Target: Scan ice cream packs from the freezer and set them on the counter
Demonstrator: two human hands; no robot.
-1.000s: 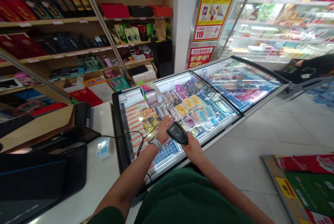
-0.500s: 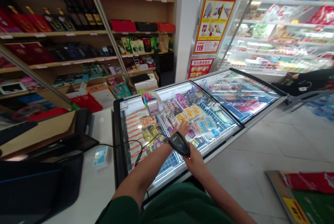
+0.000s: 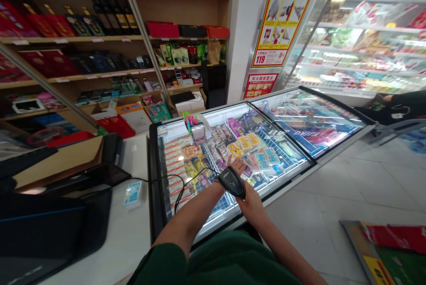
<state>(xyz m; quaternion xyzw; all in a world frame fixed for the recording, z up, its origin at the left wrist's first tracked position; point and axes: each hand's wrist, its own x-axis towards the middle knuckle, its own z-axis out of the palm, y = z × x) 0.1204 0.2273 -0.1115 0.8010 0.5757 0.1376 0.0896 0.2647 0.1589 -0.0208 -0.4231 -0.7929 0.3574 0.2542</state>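
Over the near part of the freezer (image 3: pixel 296 178), a black scanner (image 3: pixel 232 181) sits in the right hand (image 3: pixel 252 204), whose fingers look closed around its handle, though I can't see them all. Beyond it, partly covered by the scanner, the left hand (image 3: pixel 237 165) is mostly open, fingers spread, with nothing visible in its hold; whether it touches what lies below, I can't tell. That crowding is the first risk: the scanner's body overlaps the left wrist from where I stand, so a quick turn might knock one against the other. If the grip loosened, the scanner could drop onto the glass. Just past the fingers lie yellow packs (image 3: pixel 235 150) and blue packs (image 3: pixel 262 158); a careless sweep could nudge them, if they're within reach. Farther out, the black cable (image 3: pixel 182 186) loops over the freezer, and a forearm could snag it. On the counter (image 3: pixel 124 232), a sideways tug might drag it into the small pack (image 3: pixel 133 193).
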